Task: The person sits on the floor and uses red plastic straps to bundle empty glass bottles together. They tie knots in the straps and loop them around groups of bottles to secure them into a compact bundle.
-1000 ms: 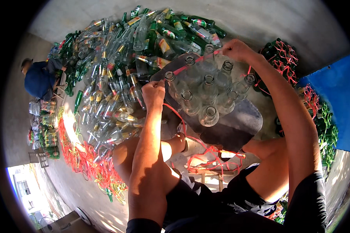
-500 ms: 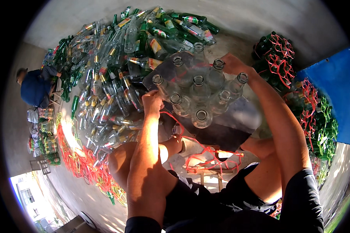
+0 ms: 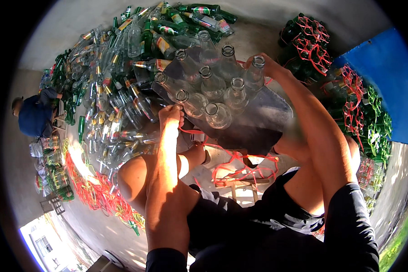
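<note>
A cluster of several clear glass bottles (image 3: 211, 86) stands upright in front of me, necks up, tied with red string. My left hand (image 3: 170, 115) grips the cluster's near left side, by a bottle neck and the red string (image 3: 190, 131). My right hand (image 3: 264, 67) holds the far right side of the cluster, beside the rightmost bottle neck. The bundle is lifted over a dark sheet (image 3: 263, 122) between my knees.
A big heap of loose clear and green bottles (image 3: 118, 77) covers the ground to the left and ahead. Tied bundles of green bottles (image 3: 313, 45) stack at right by a blue tarp (image 3: 390, 86). A person in blue (image 3: 34, 115) crouches at far left. Red strings (image 3: 90, 190) lie nearby.
Both hands have moved the bottle bundle a little left and away from me; it now sits higher in view, closer to the heap.
</note>
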Demonstrator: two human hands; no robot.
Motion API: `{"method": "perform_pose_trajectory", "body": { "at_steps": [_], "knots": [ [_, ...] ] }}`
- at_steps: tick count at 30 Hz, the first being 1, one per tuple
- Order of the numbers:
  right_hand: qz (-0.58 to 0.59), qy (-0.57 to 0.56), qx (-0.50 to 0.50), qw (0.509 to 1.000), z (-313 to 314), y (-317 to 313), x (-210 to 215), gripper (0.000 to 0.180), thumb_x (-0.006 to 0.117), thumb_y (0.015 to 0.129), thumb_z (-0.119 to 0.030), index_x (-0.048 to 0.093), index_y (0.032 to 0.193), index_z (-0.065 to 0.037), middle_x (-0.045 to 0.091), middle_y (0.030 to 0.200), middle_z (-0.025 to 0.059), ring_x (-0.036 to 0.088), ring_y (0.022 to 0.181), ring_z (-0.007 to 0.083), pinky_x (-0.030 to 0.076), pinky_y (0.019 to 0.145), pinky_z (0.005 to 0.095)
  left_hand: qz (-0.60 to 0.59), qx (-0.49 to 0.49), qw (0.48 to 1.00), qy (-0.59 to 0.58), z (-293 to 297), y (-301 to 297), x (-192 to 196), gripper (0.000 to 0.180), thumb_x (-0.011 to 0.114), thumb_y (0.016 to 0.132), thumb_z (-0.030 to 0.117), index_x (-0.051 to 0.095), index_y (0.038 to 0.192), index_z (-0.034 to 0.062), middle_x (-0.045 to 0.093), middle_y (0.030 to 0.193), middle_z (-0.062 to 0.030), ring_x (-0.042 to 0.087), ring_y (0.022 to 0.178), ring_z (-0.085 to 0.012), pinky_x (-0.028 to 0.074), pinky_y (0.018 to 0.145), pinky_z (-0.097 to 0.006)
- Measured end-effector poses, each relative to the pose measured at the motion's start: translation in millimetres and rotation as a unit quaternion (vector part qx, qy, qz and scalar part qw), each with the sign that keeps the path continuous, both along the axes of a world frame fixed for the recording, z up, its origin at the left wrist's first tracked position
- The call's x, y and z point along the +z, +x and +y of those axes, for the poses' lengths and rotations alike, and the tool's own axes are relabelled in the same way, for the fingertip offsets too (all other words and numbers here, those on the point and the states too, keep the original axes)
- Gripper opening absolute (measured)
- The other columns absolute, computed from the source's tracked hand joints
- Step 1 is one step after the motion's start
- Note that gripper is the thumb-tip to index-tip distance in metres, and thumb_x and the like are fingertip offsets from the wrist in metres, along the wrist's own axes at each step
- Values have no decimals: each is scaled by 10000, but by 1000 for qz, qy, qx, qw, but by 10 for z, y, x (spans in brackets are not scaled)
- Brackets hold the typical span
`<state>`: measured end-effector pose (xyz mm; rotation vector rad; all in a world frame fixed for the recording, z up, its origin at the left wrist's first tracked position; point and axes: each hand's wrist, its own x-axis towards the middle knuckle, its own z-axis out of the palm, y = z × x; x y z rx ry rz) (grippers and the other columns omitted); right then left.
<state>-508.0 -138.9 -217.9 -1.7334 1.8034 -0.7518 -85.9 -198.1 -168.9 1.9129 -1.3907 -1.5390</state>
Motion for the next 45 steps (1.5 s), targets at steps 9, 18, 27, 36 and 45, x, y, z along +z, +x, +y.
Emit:
{"method": "perform_pose_trajectory", "body": {
  "at_steps": [9,18,27,36,45],
  "knots": [
    [-10,38,-183,982,660,298,222,283,590,908,-246,778,1031,-75,709,909,252,714,864,414,550,804,463,85,1,996,-22,367,-75,-202,230,535,1038,259,649,1012,60,602,702,-35,460,458,-100,393,383,-272],
    [-103,10,-250,963,888,893,334,243,554,899,-199,737,948,-46,696,870,230,711,844,389,538,773,464,107,62,982,-143,692,155,-543,207,634,949,269,686,927,70,572,718,-3,440,490,-103,375,432,-284],
    [-90,-61,-243,964,990,985,136,203,548,911,-174,704,984,-66,691,919,250,664,900,471,517,794,510,-51,-20,969,-240,1130,-51,-402,323,588,942,153,607,1227,2,708,954,-189,692,885,-339,543,838,-434],
    [38,-30,-258,965,1125,1142,354,245,535,941,-190,716,1086,-113,719,1035,225,663,1012,467,523,874,550,-100,-116,980,-127,1399,-333,16,993,925,720,299,362,1408,-144,693,1056,-194,703,1023,-318,563,938,-397],
    [71,4,-289,955,1198,1225,401,295,517,989,-239,730,1181,-171,737,1052,200,680,1021,449,536,872,539,-89,-98,969,-208,1478,-505,-13,873,923,730,338,411,1261,-129,666,1166,-339,699,1087,-436,556,972,-452]
  ]
}}
